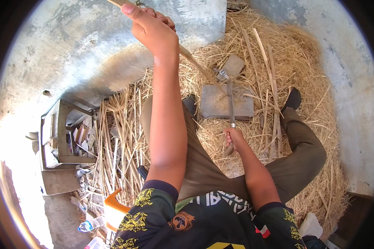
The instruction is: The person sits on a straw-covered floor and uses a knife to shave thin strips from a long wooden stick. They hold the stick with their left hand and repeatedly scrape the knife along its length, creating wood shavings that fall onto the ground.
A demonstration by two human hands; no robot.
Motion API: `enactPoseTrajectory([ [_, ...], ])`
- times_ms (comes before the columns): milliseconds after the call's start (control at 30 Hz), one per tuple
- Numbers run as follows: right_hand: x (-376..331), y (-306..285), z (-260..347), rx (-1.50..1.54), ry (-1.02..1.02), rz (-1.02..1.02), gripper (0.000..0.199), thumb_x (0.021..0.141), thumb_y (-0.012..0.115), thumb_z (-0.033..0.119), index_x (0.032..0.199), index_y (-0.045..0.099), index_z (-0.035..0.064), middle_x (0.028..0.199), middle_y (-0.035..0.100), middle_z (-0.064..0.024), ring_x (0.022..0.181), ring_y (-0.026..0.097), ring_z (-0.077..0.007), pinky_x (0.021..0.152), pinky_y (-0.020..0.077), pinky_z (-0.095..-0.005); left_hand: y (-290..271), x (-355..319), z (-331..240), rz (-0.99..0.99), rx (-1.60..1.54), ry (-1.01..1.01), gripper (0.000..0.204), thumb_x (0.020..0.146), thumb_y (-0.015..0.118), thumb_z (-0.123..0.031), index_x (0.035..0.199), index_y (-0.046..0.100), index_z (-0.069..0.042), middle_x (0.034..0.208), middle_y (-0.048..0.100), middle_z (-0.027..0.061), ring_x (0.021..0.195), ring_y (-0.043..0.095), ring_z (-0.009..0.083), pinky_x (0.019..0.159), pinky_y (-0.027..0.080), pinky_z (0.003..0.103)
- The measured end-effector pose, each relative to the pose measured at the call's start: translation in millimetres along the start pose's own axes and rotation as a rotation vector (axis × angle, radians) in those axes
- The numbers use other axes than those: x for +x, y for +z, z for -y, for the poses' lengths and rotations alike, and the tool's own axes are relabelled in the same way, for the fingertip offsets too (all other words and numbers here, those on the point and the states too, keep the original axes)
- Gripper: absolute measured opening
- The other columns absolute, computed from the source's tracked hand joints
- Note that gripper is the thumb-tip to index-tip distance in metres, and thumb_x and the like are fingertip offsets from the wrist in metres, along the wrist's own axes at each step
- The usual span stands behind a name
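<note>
Left hand (156,35), top left of centre, curls its fingers round a strip (196,64), which slants down to mid-frame. Right hand (235,138), just below centre, clenches a knife (231,103) by its handle, blade over a board (212,103); strip-blade contact unclear. Straw (307,50) surrounds the board.

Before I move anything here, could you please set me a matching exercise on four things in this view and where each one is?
Things:
1. long tan woody strip
2. long metal-bladed knife with a brown handle
3. flat grey rectangular block
4. clear plastic bottle with blue at one end

Places:
A. amid the straw, between the feet
B. lying at the picture's lower left
C. in the right hand
D. in the raised left hand

Pairs: 1-D, 2-C, 3-A, 4-B
</note>
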State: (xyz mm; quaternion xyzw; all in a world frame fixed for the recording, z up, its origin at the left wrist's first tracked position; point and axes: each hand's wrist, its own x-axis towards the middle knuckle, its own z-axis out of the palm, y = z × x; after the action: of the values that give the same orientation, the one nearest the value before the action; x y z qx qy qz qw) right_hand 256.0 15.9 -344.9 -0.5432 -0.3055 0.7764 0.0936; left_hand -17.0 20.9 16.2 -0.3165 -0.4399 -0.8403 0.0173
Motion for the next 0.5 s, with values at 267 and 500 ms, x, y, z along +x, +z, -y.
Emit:
enactPoseTrajectory([
  [267,-19,23,36,-0.315,-0.597,-0.304,0.025,0.083,0.068,0.016,0.066,0.054,0.0029,0.052,0.051,-0.0025,0.041,0.049,-0.0140,0.043,0.0396,-0.0326,-2,6,-2,0.122,-0.144,-0.103,0.071,0.095,0.032,-0.079,0.081,0.035,-0.010,0.061,0.031,0.0003,0.048,0.032,0.0129,0.046,0.027,0.029],
  [500,-113,63,112,-0.251,-0.749,-0.160,0.034,0.086,0.068,0.020,0.062,0.050,0.0039,0.055,0.050,0.0017,0.047,0.048,-0.0095,0.046,0.0383,-0.0331,4,-8,-12,0.345,-0.215,-0.118,0.072,0.093,0.034,-0.081,0.076,0.033,-0.012,0.056,0.026,-0.0020,0.047,0.025,0.0114,0.044,0.022,0.026],
])
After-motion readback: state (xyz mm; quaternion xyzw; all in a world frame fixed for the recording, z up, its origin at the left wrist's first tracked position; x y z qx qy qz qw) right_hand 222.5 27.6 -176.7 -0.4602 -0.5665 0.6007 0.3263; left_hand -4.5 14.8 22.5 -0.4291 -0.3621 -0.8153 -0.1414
